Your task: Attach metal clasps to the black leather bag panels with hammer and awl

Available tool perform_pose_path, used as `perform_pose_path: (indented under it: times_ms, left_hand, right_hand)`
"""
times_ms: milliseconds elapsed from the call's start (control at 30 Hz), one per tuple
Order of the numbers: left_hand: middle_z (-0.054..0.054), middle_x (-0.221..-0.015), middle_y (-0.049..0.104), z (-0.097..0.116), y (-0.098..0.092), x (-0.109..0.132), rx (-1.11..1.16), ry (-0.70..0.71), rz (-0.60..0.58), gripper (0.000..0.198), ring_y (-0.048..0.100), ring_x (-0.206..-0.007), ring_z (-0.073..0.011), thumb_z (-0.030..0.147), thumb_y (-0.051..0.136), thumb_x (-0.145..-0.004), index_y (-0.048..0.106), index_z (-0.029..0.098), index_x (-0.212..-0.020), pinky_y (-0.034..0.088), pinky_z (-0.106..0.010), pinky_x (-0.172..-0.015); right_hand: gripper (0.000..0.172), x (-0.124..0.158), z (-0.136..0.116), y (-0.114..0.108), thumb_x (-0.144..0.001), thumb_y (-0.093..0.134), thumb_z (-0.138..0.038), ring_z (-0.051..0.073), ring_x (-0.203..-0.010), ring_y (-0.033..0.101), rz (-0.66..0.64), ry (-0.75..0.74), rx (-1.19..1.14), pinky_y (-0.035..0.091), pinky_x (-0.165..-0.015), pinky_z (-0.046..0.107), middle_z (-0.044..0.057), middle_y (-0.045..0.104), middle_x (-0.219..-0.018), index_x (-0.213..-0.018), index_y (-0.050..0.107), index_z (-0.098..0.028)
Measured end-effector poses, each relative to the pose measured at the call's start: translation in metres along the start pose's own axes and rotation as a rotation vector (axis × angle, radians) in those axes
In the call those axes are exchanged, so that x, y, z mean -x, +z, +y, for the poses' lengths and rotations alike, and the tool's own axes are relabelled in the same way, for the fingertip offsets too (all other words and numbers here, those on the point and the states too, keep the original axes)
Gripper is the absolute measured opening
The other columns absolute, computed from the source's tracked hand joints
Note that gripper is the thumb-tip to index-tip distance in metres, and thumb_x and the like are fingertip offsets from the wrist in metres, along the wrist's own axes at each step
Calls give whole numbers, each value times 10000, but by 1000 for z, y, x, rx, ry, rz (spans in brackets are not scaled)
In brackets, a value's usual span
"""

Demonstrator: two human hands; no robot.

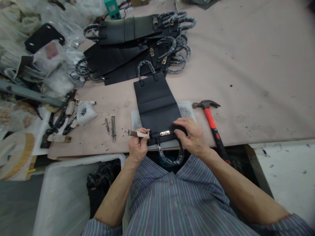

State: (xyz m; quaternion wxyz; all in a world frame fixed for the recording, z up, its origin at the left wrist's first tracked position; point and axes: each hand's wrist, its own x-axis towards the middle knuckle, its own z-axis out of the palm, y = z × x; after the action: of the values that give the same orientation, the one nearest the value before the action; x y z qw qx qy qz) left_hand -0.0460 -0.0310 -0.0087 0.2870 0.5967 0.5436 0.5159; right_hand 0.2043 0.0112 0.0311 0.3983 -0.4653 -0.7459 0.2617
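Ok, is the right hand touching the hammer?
Apart. The head view shows bare tabletop plainly between the right hand and the hammer, which lies beyond the hand's outer side.

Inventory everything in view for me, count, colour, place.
Worked panel: one, black, centre
Clasp: one, gold, on panel
Slim tool: one, grey-whitish, panel's left
Board: one, whitish, under worked panel
Rods: two, grey, left of panel
Hammer: one, red-black, right
Piled panels: several, black, top centre
Wrapped tools: several, dark and pale, left
Plastic bags: many, clear, upper left
Device: one, teal, top
Bin: one, whitish, lower left
Table: one, beige, beneath
Shirt: one, striped blue, bottom
Left hand: one, bare, holding slim tool
Right hand: one, bare, panel's right edge
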Motion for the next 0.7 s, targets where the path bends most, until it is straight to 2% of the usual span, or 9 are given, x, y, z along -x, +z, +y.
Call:
perform_pose_path:
  times_ms: [100, 200, 367, 500, 567, 633, 700]
  left_hand:
    - [-96, -1064, 727, 2, 2, -1, -69, 64, -6, 128, 718, -1025, -240, 317, 619, -971, 606, 199, -1018, 560, -429, -961]
    - [-94, -1043, 728, 6, 2, -3, -113, 101, -14, 119, 718, -1004, -236, 311, 612, -970, 612, 198, -1006, 565, -415, -940]
    - [-89, -1028, 729, 11, 3, -5, -188, 143, -26, 95, 716, -996, -232, 290, 598, -966, 612, 198, -985, 568, -408, -934]
    - [-93, -1039, 721, 11, 3, -6, -218, 173, -61, 73, 708, -1003, -232, 230, 589, -946, 607, 198, -1009, 571, -400, -922]
    - [-93, -1038, 713, 10, 4, -8, -220, 178, -84, 85, 703, -999, -233, 209, 587, -931, 605, 200, -1013, 567, -395, -919]
    - [-88, -1031, 705, 10, 5, -9, -210, 171, -95, 93, 702, -986, -229, 194, 585, -919, 599, 202, -1010, 564, -385, -909]
    - [-86, -1035, 700, 10, 6, -9, -186, 156, -97, 97, 701, -984, -226, 186, 581, -913, 594, 202, -1007, 561, -383, -908]
  right_hand:
    - [229, 12, 10, -25, -938, 574, -286, 298, -1103, 639, 147, 63, 123, 503, -1005, 510, 105, 701, -1106, -1127, 697, -244]
    - [217, 29, 29, -47, -930, 573, -311, 313, -1099, 637, 193, 131, 267, 495, -1005, 514, 122, 700, -1089, -1091, 693, -230]
    - [304, 62, 58, -64, -925, 542, -353, 352, -1124, 595, 148, 288, 564, 457, -1008, 540, 165, 661, -1151, -1160, 659, -198]
    - [470, 72, 66, -67, -887, 564, -392, 362, -1045, 580, 20, 415, 692, 479, -906, 513, 186, 624, -1108, -1288, 594, -148]
    - [468, 66, 68, -69, -864, 569, -359, 340, -965, 592, -18, 497, 660, 485, -854, 485, 173, 623, -1035, -1273, 594, -134]
    - [386, 54, 68, -74, -794, 614, -296, 295, -845, 592, -13, 662, 527, 490, -785, 442, 124, 613, -896, -1148, 628, -144]
    - [269, 40, 66, -79, -709, 654, -242, 229, -700, 555, -13, 897, 151, 487, -673, 377, 44, 558, -737, -969, 619, -183]
